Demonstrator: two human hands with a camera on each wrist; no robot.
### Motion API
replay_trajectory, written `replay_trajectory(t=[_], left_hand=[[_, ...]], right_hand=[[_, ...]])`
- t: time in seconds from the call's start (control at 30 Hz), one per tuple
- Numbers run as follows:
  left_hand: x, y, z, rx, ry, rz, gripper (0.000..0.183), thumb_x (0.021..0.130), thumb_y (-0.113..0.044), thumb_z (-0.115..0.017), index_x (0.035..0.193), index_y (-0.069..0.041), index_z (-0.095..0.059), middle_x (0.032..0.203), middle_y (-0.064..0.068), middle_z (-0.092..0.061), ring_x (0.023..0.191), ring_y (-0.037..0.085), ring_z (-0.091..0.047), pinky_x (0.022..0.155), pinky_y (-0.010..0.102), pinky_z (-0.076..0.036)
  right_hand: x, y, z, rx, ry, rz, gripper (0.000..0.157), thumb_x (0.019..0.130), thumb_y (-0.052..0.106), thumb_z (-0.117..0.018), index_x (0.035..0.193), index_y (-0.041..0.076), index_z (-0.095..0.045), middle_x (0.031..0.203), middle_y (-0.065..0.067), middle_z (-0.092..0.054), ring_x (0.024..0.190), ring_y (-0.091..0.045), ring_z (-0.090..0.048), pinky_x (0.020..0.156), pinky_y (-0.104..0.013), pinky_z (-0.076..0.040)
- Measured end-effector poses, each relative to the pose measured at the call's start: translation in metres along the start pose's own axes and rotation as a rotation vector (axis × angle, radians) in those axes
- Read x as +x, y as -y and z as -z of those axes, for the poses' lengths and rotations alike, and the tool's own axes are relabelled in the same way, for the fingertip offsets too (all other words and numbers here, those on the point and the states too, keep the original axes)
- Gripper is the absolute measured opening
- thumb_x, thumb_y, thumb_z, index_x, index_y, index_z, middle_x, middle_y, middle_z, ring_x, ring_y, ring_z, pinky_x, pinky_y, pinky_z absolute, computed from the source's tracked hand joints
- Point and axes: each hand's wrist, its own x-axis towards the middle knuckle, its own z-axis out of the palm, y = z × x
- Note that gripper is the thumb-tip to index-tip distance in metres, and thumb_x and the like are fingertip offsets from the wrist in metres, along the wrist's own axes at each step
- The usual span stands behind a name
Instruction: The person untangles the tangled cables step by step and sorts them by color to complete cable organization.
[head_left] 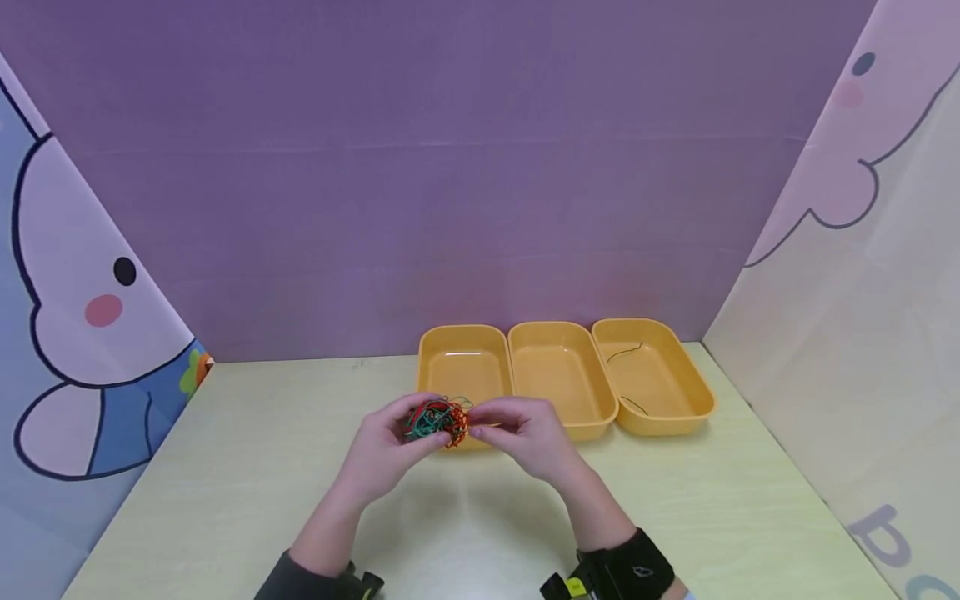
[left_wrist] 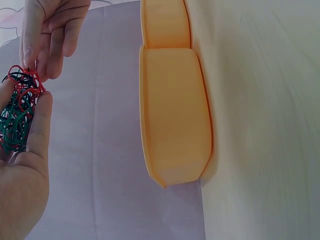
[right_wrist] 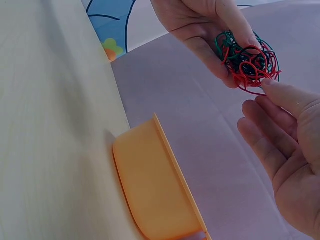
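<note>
Left hand (head_left: 375, 457) and right hand (head_left: 528, 432) hover near the left tray (head_left: 465, 371). Tangle (head_left: 435, 419) between: I see left gripping its bulk, right pinching red loops (right_wrist: 248, 70) at its right edge. Long axis unclear.

Left forearm (head_left: 330, 527) and right forearm (head_left: 596, 507) enter at the bottom of the head view and converge near lower centre. The left hand (head_left: 382, 450) grips between thumb and curved fingers. The right hand (head_left: 531, 435), just beside it, pinches at thumb and fingertip, its lower fingers loosely bent.
</note>
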Motion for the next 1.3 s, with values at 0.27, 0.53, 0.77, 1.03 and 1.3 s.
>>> replay_trajectory(t=[0.27,0.53,0.77,1.03,1.3], left_hand=[[0.000,0.001,-0.001,-0.006,0.007,0.009,0.042,0.081,-0.012,-0.078,0.120,-0.016,-0.062,0.104,0.008,-0.066,0.082,0.023,-0.065,0.065,0.034,-0.059],[0.000,0.003,0.002,-0.011,-0.012,-0.026,0.040,0.082,-0.008,-0.076,0.119,-0.014,-0.062,0.104,0.009,-0.066,0.083,0.023,-0.065,0.066,0.034,-0.059],[-0.001,0.001,0.004,-0.013,-0.018,-0.022,0.038,0.083,-0.008,-0.076,0.119,-0.011,-0.063,0.104,0.011,-0.066,0.082,0.023,-0.065,0.066,0.033,-0.059],[-0.002,-0.003,0.012,0.019,-0.076,0.027,0.037,0.082,-0.012,-0.077,0.117,-0.014,-0.064,0.103,0.008,-0.067,0.082,0.022,-0.065,0.066,0.032,-0.059],[-0.002,-0.003,0.015,0.000,-0.091,0.023,0.036,0.082,-0.008,-0.076,0.115,-0.013,-0.065,0.104,0.009,-0.066,0.085,0.023,-0.064,0.068,0.032,-0.059]], right_hand=[[0.000,-0.015,0.002,-0.050,0.003,0.043,0.011,0.086,0.011,-0.072,0.096,0.017,-0.073,0.090,0.006,-0.070,0.075,-0.014,-0.064,0.062,-0.030,-0.058],[0.000,-0.013,0.005,-0.032,-0.002,-0.011,0.009,0.088,0.014,-0.070,0.096,0.017,-0.073,0.090,0.007,-0.070,0.078,-0.018,-0.065,0.066,-0.031,-0.059],[-0.001,-0.010,0.009,-0.035,-0.008,-0.014,0.008,0.090,0.017,-0.069,0.096,0.014,-0.073,0.089,0.006,-0.070,0.077,-0.015,-0.065,0.066,-0.032,-0.059],[-0.003,-0.010,0.018,-0.047,-0.070,-0.015,0.006,0.088,0.013,-0.070,0.094,0.013,-0.073,0.088,0.004,-0.071,0.077,-0.025,-0.065,0.064,-0.030,-0.058],[-0.005,0.018,0.026,-0.089,-0.112,-0.029,0.004,0.087,0.000,-0.068,0.090,0.001,-0.071,0.085,-0.009,-0.071,0.073,-0.020,-0.065,0.060,-0.036,-0.058]])
